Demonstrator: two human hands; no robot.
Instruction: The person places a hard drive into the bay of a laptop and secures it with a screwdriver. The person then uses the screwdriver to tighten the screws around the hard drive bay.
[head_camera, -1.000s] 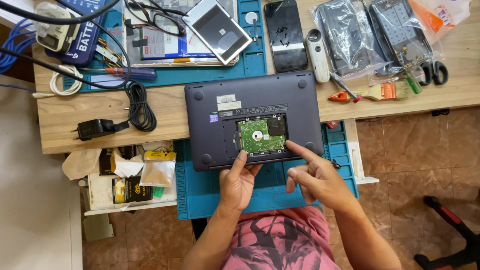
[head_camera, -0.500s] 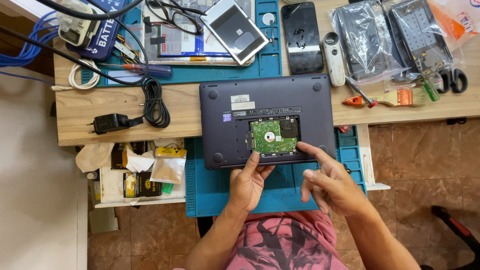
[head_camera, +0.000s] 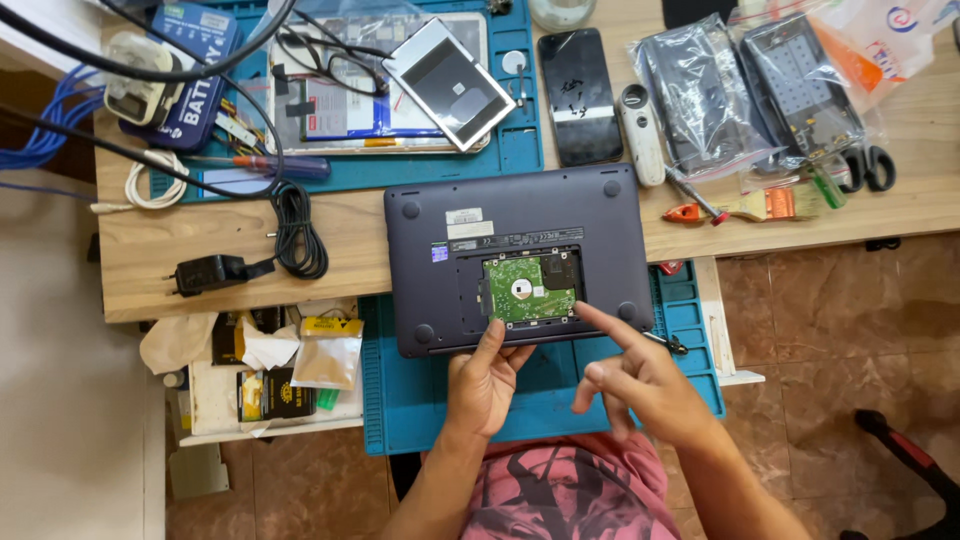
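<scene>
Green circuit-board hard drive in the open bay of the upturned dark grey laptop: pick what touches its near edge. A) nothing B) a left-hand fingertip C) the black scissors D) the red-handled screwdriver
B: the left hand reaches an extended fingertip to the near edge of the green circuit-board hard drive in the upturned dark grey laptop.
</scene>
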